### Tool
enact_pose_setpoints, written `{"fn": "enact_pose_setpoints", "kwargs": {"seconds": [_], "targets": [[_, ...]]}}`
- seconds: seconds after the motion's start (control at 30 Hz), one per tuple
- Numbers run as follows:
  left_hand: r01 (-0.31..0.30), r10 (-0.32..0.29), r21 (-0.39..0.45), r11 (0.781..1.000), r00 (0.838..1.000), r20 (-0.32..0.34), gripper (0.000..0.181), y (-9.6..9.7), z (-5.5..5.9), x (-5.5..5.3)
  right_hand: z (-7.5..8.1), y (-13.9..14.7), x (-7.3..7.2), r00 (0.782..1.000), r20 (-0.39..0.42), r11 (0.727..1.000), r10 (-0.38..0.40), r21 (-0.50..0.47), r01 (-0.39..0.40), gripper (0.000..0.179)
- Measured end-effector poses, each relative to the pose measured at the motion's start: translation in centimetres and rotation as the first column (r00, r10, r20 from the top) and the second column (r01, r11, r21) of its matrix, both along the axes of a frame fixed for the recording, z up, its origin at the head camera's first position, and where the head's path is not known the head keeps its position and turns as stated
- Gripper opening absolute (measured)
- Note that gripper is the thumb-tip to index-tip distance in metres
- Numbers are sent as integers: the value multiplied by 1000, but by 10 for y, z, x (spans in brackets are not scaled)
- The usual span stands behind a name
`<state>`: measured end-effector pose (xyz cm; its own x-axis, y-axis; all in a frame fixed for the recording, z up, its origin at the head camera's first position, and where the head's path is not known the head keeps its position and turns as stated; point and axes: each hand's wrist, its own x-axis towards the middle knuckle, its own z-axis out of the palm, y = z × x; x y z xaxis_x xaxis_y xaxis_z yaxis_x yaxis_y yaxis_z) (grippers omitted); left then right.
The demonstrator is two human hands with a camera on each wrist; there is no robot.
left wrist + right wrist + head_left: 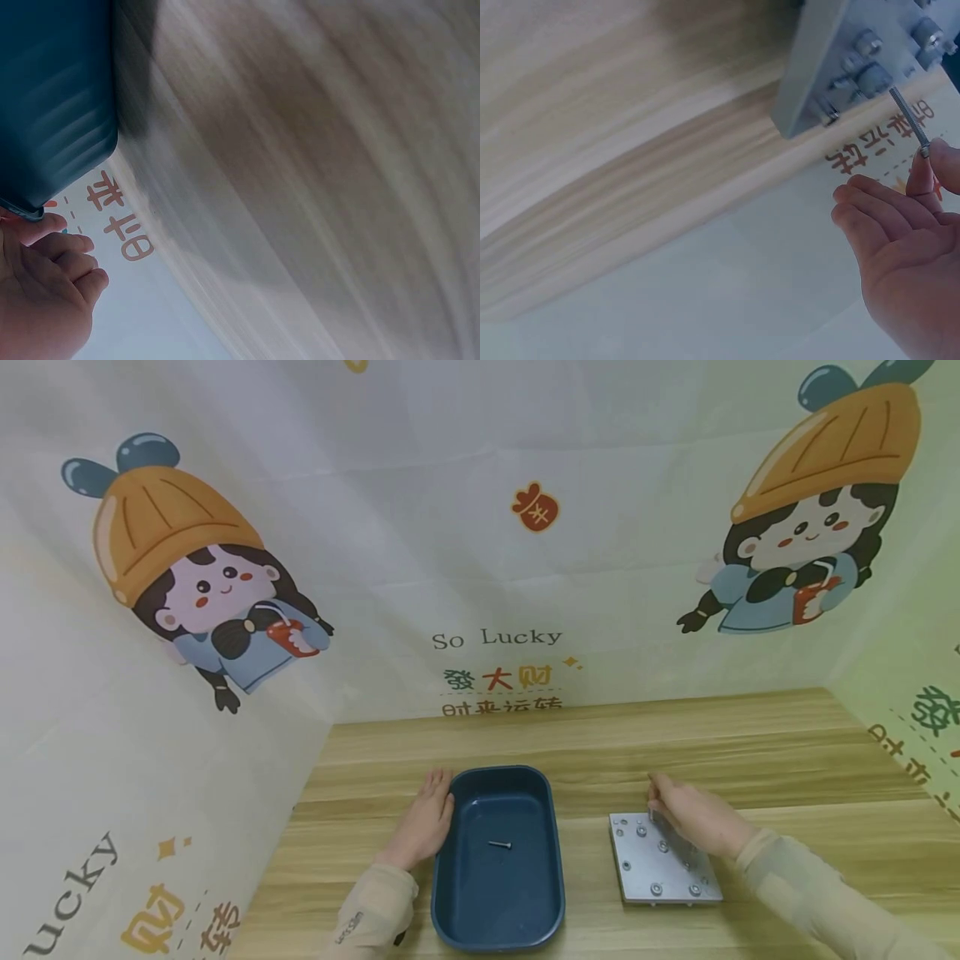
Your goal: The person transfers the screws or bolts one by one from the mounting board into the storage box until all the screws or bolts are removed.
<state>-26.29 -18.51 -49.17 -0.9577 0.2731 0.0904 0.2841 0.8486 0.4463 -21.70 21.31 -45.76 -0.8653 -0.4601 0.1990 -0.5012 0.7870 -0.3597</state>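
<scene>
My right hand [697, 814] pinches a thin screw [909, 118] by its head between thumb and index finger, the other fingers extended. The screw's threaded end points at the plate's face, right by a bolt collar. This metal plate [637, 881] is square and silver, with several bolts and holes across its top; the hand covers its far right part. At the blue tray's left rim, my left hand [423, 822] rests with fingers extended along the side. Inside the deep blue tray [498, 935] lies one loose screw [499, 844]. In the left wrist view, the fingers [75, 264] are beside the tray rim.
The wood-grain table [585, 739] carries the tray left of the plate, a strip of tabletop between them. Printed cloth walls [420, 527] enclose the table at the back and both sides. Bolt ends poke out below the plate's near edge.
</scene>
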Motion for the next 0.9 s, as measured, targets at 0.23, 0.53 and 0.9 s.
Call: {"fn": "enact_pose_setpoints", "kwargs": {"seconds": [0.23, 0.53, 0.9], "targets": [[0, 0, 5, 1000, 1000, 2, 49, 0, 0, 1, 14, -6, -7, 999, 47, 1000, 12, -23, -10, 10], [-8, 8, 0, 1000, 1000, -2, 49, -2, -1, 0, 36, -29, -22, 995, -43, 995, 90, 33, -89, 13], [-4, 4, 10, 1000, 1000, 4, 50, -1, 0, -1, 50, -75, -35, 975, -134, 984, 177, 56, -171, 15]]}}
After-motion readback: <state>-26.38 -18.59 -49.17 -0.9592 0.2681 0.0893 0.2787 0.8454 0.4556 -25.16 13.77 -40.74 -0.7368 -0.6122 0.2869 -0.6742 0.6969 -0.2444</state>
